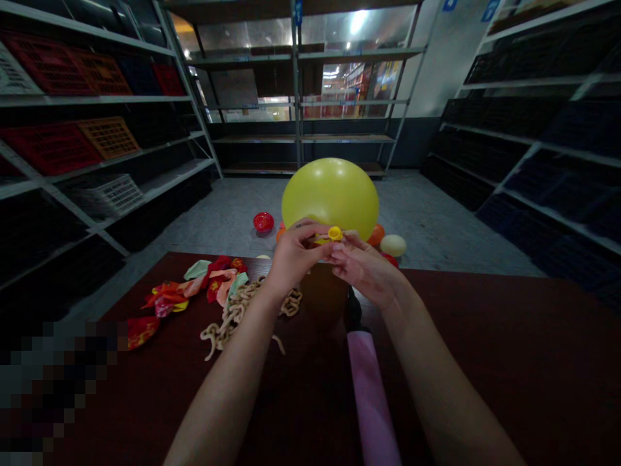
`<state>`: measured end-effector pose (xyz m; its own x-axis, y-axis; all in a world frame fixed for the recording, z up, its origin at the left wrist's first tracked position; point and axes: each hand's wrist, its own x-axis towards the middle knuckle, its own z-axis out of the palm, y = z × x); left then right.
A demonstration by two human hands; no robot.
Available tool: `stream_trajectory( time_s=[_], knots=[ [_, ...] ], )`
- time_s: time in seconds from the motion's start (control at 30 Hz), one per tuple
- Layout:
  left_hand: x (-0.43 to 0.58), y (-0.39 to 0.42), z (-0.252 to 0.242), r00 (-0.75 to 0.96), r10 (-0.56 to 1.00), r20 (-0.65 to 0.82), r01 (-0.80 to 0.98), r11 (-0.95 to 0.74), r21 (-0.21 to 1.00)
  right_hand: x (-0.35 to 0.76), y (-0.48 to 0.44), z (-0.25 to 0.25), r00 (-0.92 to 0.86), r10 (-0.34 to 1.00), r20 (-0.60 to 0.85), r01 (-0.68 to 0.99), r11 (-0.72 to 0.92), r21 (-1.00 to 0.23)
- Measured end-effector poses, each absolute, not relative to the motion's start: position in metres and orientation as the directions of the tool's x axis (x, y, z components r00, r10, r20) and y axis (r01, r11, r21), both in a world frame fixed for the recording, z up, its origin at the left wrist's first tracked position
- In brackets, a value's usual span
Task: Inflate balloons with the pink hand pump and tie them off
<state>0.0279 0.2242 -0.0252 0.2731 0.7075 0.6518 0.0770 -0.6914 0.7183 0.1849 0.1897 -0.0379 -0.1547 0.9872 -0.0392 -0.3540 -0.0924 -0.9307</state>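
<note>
A large inflated yellow balloon (pixel 330 194) stands out beyond the table's far edge. Its rolled yellow mouth (pixel 335 233) points toward me between my two hands. The fingers of my left hand (pixel 297 254) pinch the balloon's neck from the left. From the right, my right hand (pixel 361 262) holds the neck too, fingertips pressed together beside the mouth. A pink pump (pixel 371 395) with a black end lies on the dark table below my right hand. Left of my hands are a beige knotted cord (pixel 235 314) and several uninflated red, pink and green balloons (pixel 218 278).
The dark red table (pixel 485 336) spans the foreground. On the floor behind it are a red bowl-like object (pixel 263 222), a white balloon (pixel 393 244) and an orange balloon (pixel 376 234). Shelves with crates (pixel 109 137) line the left; another rack (pixel 339 138) stands at the back.
</note>
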Motion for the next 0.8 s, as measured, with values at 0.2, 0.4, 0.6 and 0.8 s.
stream_trajectory(
  time_s=[0.2, 0.4, 0.6, 0.8],
  knots=[
    [0.037, 0.22, -0.029, 0.147, 0.617, 0.773, 0.181, -0.785, 0.592, 0.179, 0.186, -0.031, -0.092, 0.994, -0.066, -0.438, -0.1, -0.893],
    [0.037, 0.216, -0.029, 0.042, 0.563, 0.825, 0.311, -0.792, 0.525, 0.175, 0.181, -0.023, -0.079, 0.997, 0.012, -0.234, -0.007, -0.972],
    [0.032, 0.213, -0.03, 0.132, 0.419, 0.898, 0.358, -0.865, 0.351, 0.175, 0.178, -0.018, -0.073, 0.996, 0.053, -0.198, 0.038, -0.98],
    [0.034, 0.21, -0.019, 0.052, 0.769, 0.637, 0.066, -0.639, 0.766, 0.172, 0.178, -0.021, -0.027, 0.976, 0.215, -0.292, 0.198, -0.936]
  ],
)
